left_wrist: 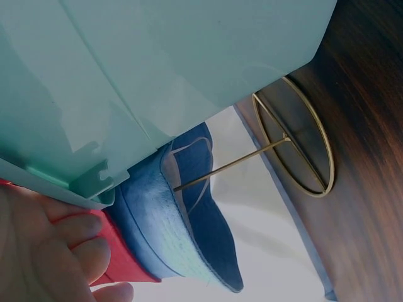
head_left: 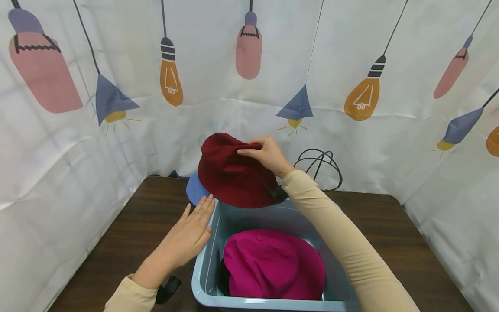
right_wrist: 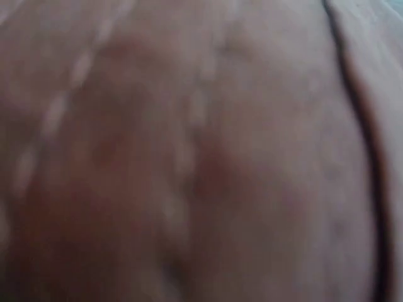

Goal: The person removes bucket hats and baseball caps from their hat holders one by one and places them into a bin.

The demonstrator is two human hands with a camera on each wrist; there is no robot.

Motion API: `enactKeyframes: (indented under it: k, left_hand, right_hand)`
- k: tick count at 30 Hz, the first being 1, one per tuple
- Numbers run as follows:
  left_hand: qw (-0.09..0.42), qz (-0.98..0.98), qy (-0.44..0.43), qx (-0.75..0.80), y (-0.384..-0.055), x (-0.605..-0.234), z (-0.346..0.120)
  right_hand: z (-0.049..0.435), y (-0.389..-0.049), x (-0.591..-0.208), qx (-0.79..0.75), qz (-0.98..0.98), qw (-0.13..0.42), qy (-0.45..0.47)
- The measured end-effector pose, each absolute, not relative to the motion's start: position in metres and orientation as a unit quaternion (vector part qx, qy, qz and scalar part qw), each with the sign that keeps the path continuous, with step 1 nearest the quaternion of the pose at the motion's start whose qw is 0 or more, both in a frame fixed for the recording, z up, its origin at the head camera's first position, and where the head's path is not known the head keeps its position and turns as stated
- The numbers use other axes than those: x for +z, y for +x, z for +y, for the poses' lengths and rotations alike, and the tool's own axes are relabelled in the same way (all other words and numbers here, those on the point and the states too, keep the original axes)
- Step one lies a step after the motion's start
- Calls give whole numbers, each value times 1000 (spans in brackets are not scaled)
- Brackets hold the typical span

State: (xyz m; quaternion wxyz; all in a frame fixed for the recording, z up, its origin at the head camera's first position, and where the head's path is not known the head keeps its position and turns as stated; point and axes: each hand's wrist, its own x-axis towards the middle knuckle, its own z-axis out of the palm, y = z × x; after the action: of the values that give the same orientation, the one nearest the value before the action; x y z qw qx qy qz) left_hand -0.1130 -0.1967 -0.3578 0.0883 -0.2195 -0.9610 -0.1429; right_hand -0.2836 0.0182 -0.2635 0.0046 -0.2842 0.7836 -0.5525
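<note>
My right hand (head_left: 269,156) pinches a dark red brimmed hat (head_left: 234,173) by its crown, over the far end of a light blue plastic bin (head_left: 199,277). Fingers straight, my left hand (head_left: 185,240) lies along the bin's left rim, fingertips close to the red hat's brim. Inside the bin sits a magenta hat (head_left: 273,264). Behind the red hat, a blue hat (head_left: 196,189) shows only partly; in the left wrist view the blue hat (left_wrist: 148,214) is on a stand with a thin rod and brass-coloured ring base (left_wrist: 330,157). A blurred brownish surface fills the right wrist view.
A black wire stand (head_left: 338,169) with a rounded top is behind the bin, right of the red hat. The dark wooden table (head_left: 374,225) extends on both sides of the bin. A white curtain (head_left: 218,86) printed with lamps hangs around the table.
</note>
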Motion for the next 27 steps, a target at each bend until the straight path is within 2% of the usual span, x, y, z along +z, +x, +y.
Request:
enactKeyframes:
  k: [10,19,27]
  left_hand:
    - [87,-961,-217,-145,-112,-357,-196]
    - [93,-961,-219,-142,-112,-357,-196]
    - [93,-961,-222,-140,-113,-357,-196]
  right_hand:
    - [32,-282,-253,-561,764,-47,-315]
    - [52,-278,-247,-551,775,-11,-309]
    - [64,-271,-242,-543,774,-23,-324]
